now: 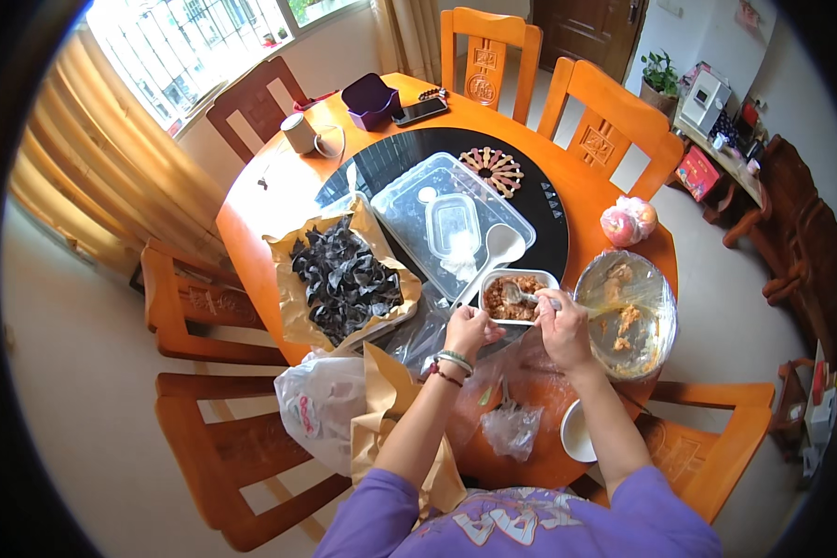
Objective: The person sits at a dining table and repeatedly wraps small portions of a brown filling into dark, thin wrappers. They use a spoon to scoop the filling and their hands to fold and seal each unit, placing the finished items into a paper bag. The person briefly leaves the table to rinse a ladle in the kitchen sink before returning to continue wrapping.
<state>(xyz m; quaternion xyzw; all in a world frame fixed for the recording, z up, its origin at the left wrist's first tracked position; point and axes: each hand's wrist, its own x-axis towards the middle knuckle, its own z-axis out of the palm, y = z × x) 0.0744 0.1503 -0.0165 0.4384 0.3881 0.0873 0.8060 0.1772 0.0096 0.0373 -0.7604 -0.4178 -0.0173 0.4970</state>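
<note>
My right hand (pixel 565 331) grips a small spoon (pixel 523 296). Its bowl rests in brown minced filling (pixel 499 307) inside a white rectangular container (pixel 554 277). Just left of that container is my left hand (pixel 471 331), fingers curled; whether anything sits between them is hidden. A large white ladle (pixel 506 245) lies with its handle reaching down towards my left hand. Under its bowl is a big translucent plastic lid (pixel 408 202), bearing a smaller clear lid (pixel 453 227) and some white powder (pixel 460 265). At the right stands a bowl covered in cling film (pixel 628 279), with orange-brown food remnants.
Dark, leaf-like pieces (pixel 345 279) fill a paper-lined tray on the left. Brown paper (pixel 383 390), a white plastic bag (pixel 324 404), crumpled clear plastic (pixel 513 432) and a white bowl (pixel 577 432) lie near me. Bagged fruit (pixel 628 221) sits right; a black turntable (pixel 551 237) occupies the table's middle.
</note>
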